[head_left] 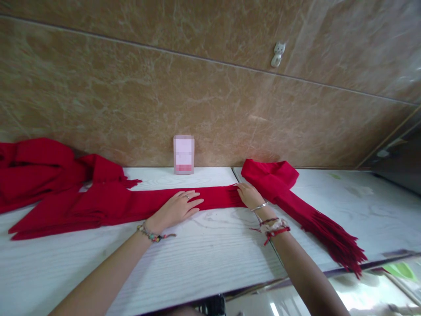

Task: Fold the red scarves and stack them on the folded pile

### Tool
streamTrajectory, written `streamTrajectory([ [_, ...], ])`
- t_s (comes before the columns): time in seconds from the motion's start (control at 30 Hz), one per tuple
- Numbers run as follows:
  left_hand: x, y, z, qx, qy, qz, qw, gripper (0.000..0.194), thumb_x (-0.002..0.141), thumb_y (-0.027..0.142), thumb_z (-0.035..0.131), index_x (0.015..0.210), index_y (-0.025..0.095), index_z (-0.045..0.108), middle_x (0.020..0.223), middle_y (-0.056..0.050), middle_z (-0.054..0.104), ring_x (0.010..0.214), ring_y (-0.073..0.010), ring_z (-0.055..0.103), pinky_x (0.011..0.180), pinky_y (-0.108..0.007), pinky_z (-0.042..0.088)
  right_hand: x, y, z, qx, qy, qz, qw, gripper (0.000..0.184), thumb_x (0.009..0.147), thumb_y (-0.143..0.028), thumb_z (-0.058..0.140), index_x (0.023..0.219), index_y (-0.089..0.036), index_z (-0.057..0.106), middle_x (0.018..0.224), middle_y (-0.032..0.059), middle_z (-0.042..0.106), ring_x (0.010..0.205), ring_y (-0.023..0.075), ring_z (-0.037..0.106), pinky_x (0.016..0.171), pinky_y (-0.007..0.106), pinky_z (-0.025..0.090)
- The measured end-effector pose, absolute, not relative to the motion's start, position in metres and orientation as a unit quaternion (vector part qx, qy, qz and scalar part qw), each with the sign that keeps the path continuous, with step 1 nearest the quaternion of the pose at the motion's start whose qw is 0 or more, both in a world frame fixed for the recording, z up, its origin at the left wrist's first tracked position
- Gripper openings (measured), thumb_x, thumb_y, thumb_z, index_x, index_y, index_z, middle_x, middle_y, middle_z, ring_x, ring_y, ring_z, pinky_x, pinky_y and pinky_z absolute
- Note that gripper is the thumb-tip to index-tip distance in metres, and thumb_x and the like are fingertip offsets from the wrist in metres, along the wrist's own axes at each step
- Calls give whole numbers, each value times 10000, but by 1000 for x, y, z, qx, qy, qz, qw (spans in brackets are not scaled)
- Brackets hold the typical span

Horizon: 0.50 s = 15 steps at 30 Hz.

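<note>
Red scarf (217, 197), soft matte cloth, laid as a flat narrow strip just off centre at six o'clock, running toward eight o'clock into broader, pointed folds; short fringe at its three o'clock end. Left hand (179, 206), palm down on the strip, fingers extended and slightly spread, gripping nothing; slim ring (187, 197), braided multicoloured bracelet (153, 235) with loose tail. Right hand (249, 196), fingers bent at the fringed end; whether they pinch the threads cannot be told; smooth silvery bangle (259, 206) at the wrist, red cords and pale fabric below. Second scarf (292, 202), red, looped at three o'clock, its long stranded fringe reaching four. Red cloth heap (39, 171), loosely rumpled, at nine o'clock. Table (197, 254), whitish, wood-grained, beneath all. Small rectangular card (183, 153), upright against the wall at twelve o'clock from the left hand. Wall (131, 96), brown, marble-veined, glossy panels. White cat-shaped fixture (278, 53), on the wall at one o'clock.
</note>
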<state>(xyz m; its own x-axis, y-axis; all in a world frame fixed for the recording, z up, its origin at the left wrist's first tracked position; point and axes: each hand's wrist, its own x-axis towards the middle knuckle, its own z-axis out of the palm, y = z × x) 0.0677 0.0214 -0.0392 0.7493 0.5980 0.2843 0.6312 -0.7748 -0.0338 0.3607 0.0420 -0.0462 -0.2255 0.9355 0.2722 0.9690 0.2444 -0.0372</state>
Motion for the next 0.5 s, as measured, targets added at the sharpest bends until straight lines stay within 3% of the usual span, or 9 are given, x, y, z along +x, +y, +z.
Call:
streamTrajectory([
  [0.23, 49, 20, -29, -924, -351, -131, 80, 300, 910, 299, 386, 1093, 203, 603, 1122, -65, 597, 1002, -174, 549, 874, -323, 423, 350, 36, -40, -470, -840, -51, 268, 268, 826, -155, 406, 981, -177, 624, 1007, 88, 654, 961, 189, 592, 877, 369, 463],
  [0.5, 43, 22, -25, -928, -351, -101, 68, 260, 846, 270, 525, 1068, 173, 619, 1081, -76, 607, 943, -188, 571, 841, -320, 446, 310, 18, -22, -339, -933, -3, 122, 224, 786, -135, 490, 944, -157, 648, 960, 89, 665, 902, 179, 607, 800, 312, 492],
])
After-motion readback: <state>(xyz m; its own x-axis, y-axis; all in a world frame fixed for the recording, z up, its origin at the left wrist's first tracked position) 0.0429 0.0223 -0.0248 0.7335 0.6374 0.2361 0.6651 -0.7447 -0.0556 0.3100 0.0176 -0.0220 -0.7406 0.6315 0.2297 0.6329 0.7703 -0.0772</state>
